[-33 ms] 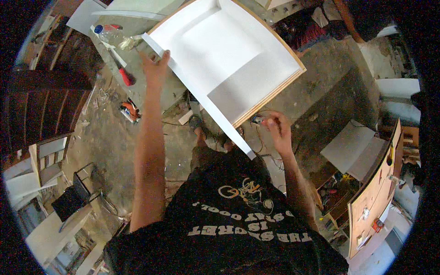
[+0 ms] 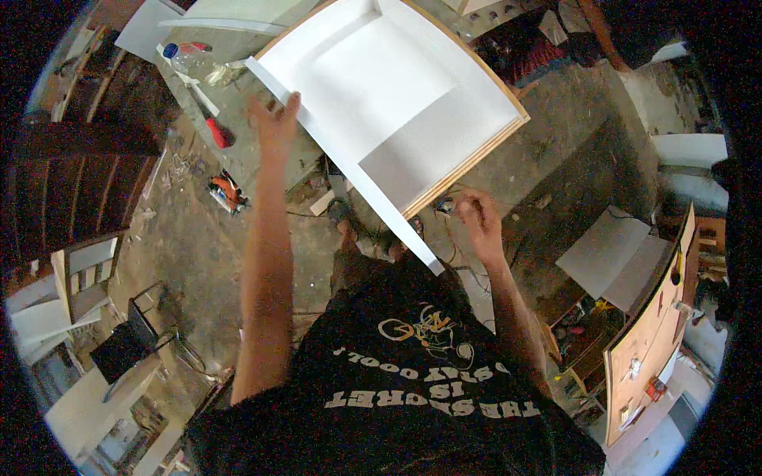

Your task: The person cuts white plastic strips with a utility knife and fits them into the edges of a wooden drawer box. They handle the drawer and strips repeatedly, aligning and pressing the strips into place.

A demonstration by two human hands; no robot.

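A white open box (image 2: 349, 87) with bare plywood edges stands in front of me. Along its near-left side runs a long white strip (image 2: 373, 194), its near end sticking out past the box corner toward my shirt. My left hand (image 2: 274, 131) is at the strip's far part, thumb and fingers spread apart, gripping nothing. Beside the box's near-right corner my right hand (image 2: 481, 222) is raised with its fingers curled together. What they hold, if anything, is too small to make out. A small dark object (image 2: 446, 205) shows just left of those fingertips.
A clear bottle (image 2: 189, 59) with a blue cap and a red-handled tool (image 2: 219, 133) lie on the greenish surface at left. An orange power tool (image 2: 226, 193) rests lower down. Boards (image 2: 607, 250) and an upright wooden panel (image 2: 647, 349) stand at right. Another person (image 2: 603, 36) is at far right.
My left hand has shifted slightly to the right and nearer to me, its fingers loosening from the strip. My right hand has barely moved. The box stays in place.
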